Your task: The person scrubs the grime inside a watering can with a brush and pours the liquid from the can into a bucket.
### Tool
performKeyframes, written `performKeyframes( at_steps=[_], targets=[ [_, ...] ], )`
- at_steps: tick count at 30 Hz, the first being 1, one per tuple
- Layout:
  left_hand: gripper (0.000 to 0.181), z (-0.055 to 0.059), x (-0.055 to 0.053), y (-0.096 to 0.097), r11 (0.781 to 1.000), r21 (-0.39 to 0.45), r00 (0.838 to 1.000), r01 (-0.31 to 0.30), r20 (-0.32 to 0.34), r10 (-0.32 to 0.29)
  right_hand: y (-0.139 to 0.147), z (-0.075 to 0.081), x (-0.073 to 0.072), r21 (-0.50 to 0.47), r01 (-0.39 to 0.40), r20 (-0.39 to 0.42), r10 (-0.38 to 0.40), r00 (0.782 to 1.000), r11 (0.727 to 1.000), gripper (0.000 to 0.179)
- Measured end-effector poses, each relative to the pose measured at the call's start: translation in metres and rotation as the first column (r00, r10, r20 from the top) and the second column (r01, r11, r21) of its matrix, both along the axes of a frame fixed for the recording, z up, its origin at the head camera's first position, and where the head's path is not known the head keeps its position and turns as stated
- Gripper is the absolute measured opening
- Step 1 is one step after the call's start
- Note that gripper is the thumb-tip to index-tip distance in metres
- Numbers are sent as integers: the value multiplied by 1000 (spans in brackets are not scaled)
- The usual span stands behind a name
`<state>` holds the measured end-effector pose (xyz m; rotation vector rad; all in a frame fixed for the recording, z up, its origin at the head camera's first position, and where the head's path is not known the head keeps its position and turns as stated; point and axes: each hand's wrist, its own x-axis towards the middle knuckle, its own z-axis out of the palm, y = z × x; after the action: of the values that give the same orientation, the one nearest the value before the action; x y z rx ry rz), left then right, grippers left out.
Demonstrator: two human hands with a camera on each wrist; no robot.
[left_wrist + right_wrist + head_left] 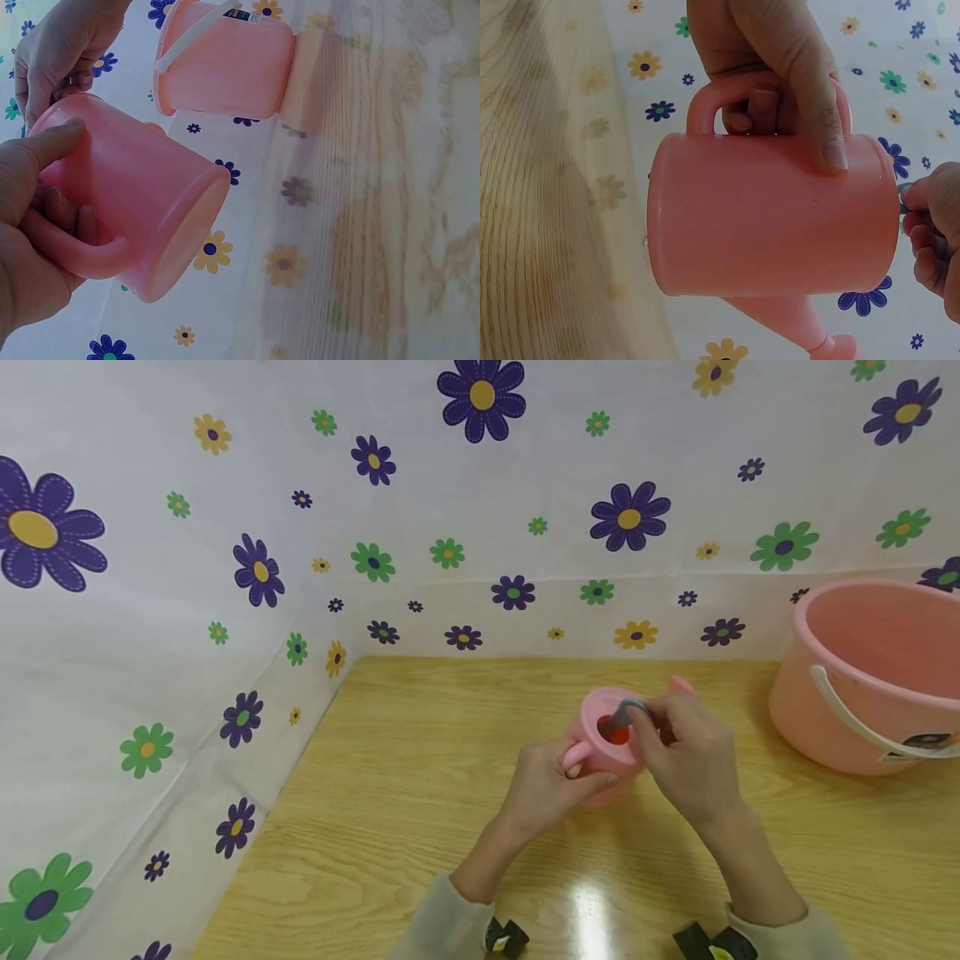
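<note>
A pink watering can [611, 762] is held over the table, its base turned into sight in the left wrist view. My left hand [543, 785] grips its side handle [90, 255], with the thumb laid along the body. At the round top opening, my right hand [693, 752] pinches a thin grey-blue piece [622, 715] between thumb and fingers. The lower end of that piece is down inside the opening, and I cannot tell what it is. Something red [620, 736] shows inside the can. The spout [784, 319] points away from the left hand, partly hidden behind the right hand in the head view.
A large pink bucket [795, 702] with a white handle [847, 714] stands at the right on the wood-grain table [390, 793]. White sheeting with printed flowers [420, 527] rises along the table's back and left edges.
</note>
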<state>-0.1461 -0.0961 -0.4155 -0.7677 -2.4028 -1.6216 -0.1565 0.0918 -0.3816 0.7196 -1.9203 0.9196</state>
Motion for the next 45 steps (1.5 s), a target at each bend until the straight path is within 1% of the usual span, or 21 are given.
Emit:
performKeyframes(
  at_steps=[4, 6, 7, 10, 15, 17, 25, 29, 32, 35, 39, 40, 42, 43, 45],
  targets=[
    [41, 0, 0, 0, 1000, 1, 1000, -1, -4, 1, 1, 2, 2, -25, 0, -1, 0, 1000, 1000, 38],
    [42, 1, 0, 0, 1000, 3, 1000, -1, 1, 1, 1, 3, 3, -54, -1, -6, 1, 1000, 999, 43],
    [42, 1, 0, 0, 1000, 7, 1000, 0, 4, 0, 2, 4, 3, -51, 6, -9, -6, 1000, 999, 45],
    [43, 1, 0, 1, 1000, 8, 1000, -1, 8, 1, 3, 7, 4, -70, 13, -29, -16, 999, 997, 45],
    [44, 1, 0, 1, 1000, 17, 1000, -6, 19, 6, 5, 11, 5, -58, 47, -80, -52, 995, 997, 44],
    [43, 1, 0, 1, 1000, 20, 1000, -5, 24, 5, 6, 12, 5, -58, 57, -88, -61, 994, 997, 44],
    [42, 0, 0, 1, 1000, 18, 1000, -6, 9, 6, 6, 14, 7, -77, 54, -86, -61, 994, 996, 45],
    [41, 1, 0, 2, 1000, 14, 1000, -10, 10, 9, 5, 12, 6, -85, 51, -72, -57, 996, 995, 46],
    [42, 1, 0, 2, 1000, 12, 1000, -7, 11, 7, 4, 8, 4, -93, 38, -44, -43, 998, 995, 47],
    [43, 1, 0, 2, 1000, 15, 1000, 2, 13, -2, 4, 4, 2, -76, 21, -32, -24, 999, 997, 43],
    [43, 0, 0, 2, 1000, 10, 1000, 5, 7, -5, 4, 1, 0, -4, 22, -31, -22, 999, 1000, 19],
    [43, 0, 0, 2, 1000, 7, 1000, 3, 4, -3, 3, 0, 0, 22, 27, -31, -26, 999, 999, 18],
    [43, -1, 0, 2, 1000, -1, 1000, 1, -5, -1, 2, 0, 0, 62, 38, -39, -35, 999, 997, 27],
    [43, 0, 1, 2, 1000, -3, 1000, -1, -9, 1, 2, 0, 0, 71, 39, -45, -36, 998, 997, 32],
    [42, 0, 1, 2, 1000, -1, 1000, -5, -9, 5, 1, 0, 0, 91, 45, -52, -41, 998, 995, 33]
  ],
)
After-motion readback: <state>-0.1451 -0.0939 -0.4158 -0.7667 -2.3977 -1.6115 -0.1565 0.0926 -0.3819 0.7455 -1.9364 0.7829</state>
